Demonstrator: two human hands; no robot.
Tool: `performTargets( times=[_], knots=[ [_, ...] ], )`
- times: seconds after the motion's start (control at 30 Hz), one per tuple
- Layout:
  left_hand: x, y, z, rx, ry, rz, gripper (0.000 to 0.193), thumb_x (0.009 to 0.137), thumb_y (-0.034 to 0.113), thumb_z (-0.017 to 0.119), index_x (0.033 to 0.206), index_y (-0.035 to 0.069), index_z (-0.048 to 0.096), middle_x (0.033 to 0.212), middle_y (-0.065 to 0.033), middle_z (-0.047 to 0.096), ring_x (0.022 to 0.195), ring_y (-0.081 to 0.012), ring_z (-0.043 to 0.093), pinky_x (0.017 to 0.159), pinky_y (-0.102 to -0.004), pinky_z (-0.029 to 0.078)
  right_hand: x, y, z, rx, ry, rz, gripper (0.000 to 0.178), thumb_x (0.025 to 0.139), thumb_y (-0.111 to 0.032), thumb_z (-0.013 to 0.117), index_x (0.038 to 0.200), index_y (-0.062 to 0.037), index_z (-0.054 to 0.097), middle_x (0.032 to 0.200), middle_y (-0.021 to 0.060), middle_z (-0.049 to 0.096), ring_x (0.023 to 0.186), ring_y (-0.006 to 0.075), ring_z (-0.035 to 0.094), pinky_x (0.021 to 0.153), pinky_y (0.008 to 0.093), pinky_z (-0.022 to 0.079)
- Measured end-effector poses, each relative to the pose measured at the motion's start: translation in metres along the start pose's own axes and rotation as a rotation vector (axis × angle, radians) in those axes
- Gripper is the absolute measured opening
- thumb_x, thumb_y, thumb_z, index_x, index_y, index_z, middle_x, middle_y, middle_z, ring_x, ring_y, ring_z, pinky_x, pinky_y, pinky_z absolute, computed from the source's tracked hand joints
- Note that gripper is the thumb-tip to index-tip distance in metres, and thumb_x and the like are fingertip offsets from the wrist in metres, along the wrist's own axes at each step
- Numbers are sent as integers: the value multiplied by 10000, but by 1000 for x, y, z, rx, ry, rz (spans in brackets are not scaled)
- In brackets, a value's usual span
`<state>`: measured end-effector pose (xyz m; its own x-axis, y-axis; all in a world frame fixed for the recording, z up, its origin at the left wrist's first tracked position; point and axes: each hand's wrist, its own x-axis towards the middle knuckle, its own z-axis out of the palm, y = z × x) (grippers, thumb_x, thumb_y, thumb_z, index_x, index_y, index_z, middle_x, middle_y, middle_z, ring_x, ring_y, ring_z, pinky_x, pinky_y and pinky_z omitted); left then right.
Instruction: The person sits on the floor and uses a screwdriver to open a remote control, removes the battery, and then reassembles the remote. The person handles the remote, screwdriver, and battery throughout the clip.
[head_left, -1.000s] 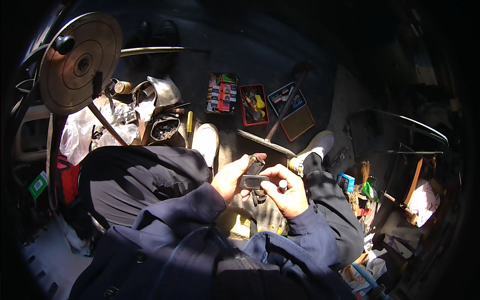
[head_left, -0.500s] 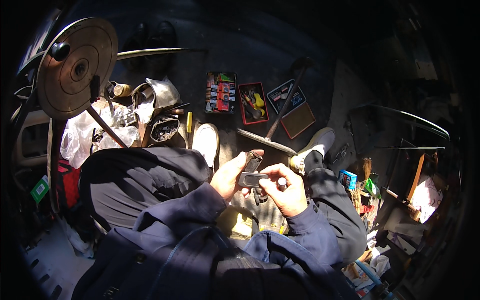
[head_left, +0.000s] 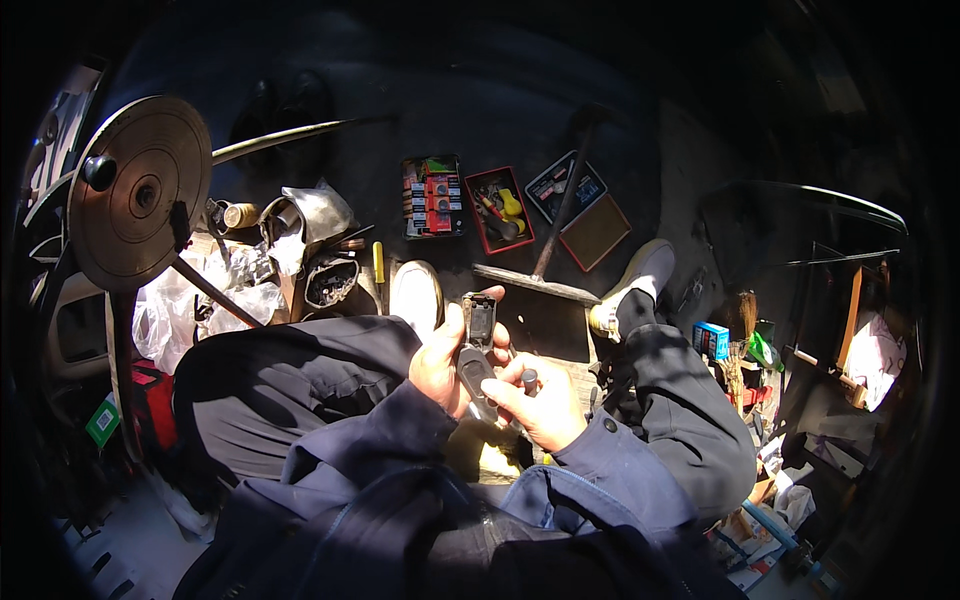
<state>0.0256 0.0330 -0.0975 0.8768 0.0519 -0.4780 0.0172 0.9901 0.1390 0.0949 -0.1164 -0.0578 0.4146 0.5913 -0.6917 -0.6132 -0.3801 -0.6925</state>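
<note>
My left hand (head_left: 436,366) is closed around a small black case (head_left: 481,320), held upright with its hollowed inside facing up. A dark oblong cover (head_left: 472,372) lies along the case's lower end, and my right hand (head_left: 553,412) pinches it with thumb at its edge. I cannot tell whether cover and case are joined. Also gripped in my right hand is a thin tool with a dark, round-ended handle (head_left: 530,381); its tip is hidden. Both hands are over the space between my knees.
Ahead stand a tray of small red packs (head_left: 436,222), a red box of tools (head_left: 487,226) and a brown tray (head_left: 596,240). A T-shaped metal stand (head_left: 535,283) lies nearer. Left are a large disc (head_left: 125,230), a yellow-handled tool (head_left: 378,264) and plastic bags; right, a blue box (head_left: 711,340).
The case has turned to show its inside more fully. My right hand has moved left and down, and the cover has swung from crosswise to nearly in line with the case.
</note>
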Motion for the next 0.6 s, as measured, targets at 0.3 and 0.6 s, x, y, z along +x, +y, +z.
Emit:
performTargets(
  times=[0.3,0.6],
  knots=[
    [3,-4,-13,12,-42,-17,629,1048,444,458,1532,76,299,1099,-134,647,945,-282,669,848,-459,567,-2,-6,1,-297,103,-62,229,911,-221,744,995,-10,710,723,-8,635,630,48,557,586,229,446],
    [3,-7,-12,80,32,24,531,1024,362,537,1440,58,408,1091,-176,677,938,-314,690,839,-474,571,5,2,-2,-459,136,-47,253,883,-236,746,954,6,733,729,22,671,661,83,601,613,262,471]
  ],
)
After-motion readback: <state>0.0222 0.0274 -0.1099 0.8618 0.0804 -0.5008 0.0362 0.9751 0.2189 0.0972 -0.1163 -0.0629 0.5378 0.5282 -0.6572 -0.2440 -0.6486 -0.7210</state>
